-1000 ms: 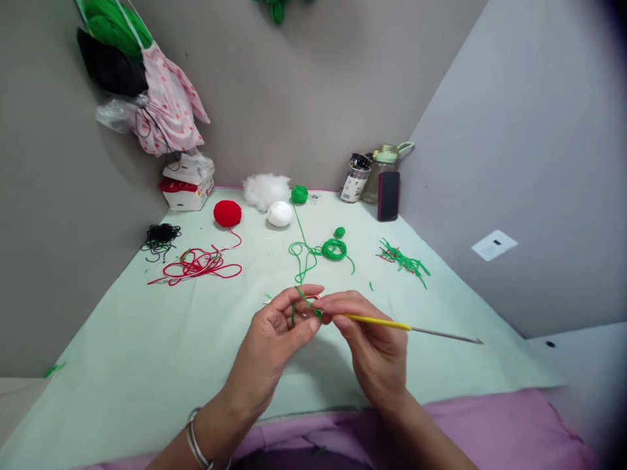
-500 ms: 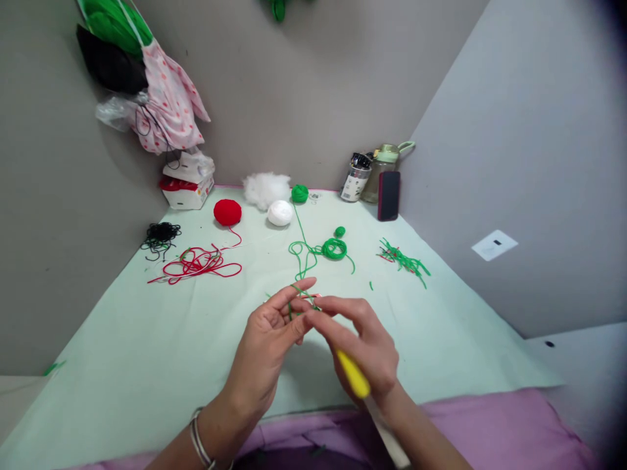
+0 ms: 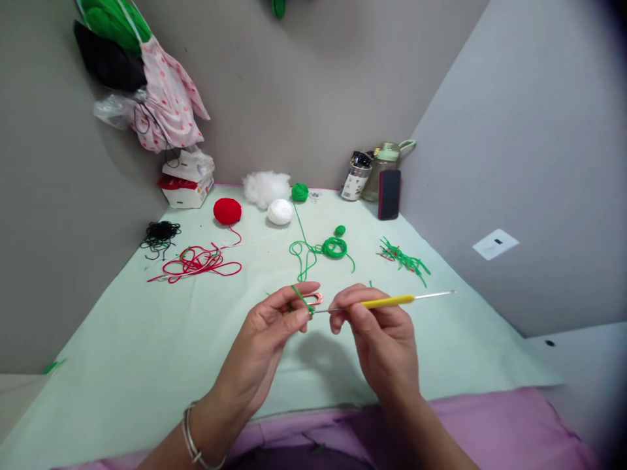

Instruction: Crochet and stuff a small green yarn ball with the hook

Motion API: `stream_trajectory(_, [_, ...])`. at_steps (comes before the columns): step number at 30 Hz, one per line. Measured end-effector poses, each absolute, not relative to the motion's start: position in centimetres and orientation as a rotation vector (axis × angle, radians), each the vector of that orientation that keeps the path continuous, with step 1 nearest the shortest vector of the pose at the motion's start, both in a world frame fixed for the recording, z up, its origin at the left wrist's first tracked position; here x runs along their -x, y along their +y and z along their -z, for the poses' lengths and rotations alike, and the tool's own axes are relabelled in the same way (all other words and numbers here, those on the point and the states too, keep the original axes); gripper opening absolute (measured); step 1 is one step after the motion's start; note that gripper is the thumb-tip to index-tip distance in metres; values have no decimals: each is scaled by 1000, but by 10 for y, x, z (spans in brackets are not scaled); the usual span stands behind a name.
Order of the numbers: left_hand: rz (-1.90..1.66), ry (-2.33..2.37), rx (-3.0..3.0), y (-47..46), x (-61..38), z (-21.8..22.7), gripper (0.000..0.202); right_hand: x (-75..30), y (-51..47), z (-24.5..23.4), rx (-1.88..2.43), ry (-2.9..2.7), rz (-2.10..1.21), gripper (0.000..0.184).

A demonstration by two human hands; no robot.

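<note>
My right hand [image 3: 379, 326] grips a crochet hook by its yellow handle [image 3: 386, 302], one thin metal end reaching left and the other sticking out to the right. My left hand [image 3: 277, 326] pinches a small piece of green crochet [image 3: 310, 311] between thumb and fingers, mostly hidden. The hook's left end touches that piece. A strand of green yarn [image 3: 300, 296] runs taut over my left index finger. Just beyond the fingertips shows a small pinkish loop [image 3: 317, 298], perhaps a stitch marker.
Beyond my hands lie a green yarn coil [image 3: 334, 248], a red yarn ball [image 3: 227, 211], tangled red yarn [image 3: 198, 264], a white ball [image 3: 280, 212], fluffy stuffing [image 3: 266, 189] and green scraps [image 3: 404, 260]. A phone [image 3: 389, 196] and bottle [image 3: 379, 176] stand back right.
My right hand has turned and moved right, away from the left fingers. The crochet hook has swung from pointing down toward me to lying nearly level. My left hand has hardly moved.
</note>
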State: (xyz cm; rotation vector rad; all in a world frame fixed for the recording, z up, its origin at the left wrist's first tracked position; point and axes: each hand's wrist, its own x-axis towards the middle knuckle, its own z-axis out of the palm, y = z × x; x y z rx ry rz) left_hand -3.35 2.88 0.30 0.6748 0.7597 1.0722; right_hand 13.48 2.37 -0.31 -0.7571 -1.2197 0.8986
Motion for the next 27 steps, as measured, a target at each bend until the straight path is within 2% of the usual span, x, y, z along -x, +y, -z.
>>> stream_trajectory(5, [-1089,808,-862,26,30,1,27,-130,23,4,789,-1338,-828,13])
stream_trajectory(27, [-1156,892,-923,26,34,-5,32,-130,24,3,817,-1329,-840,12])
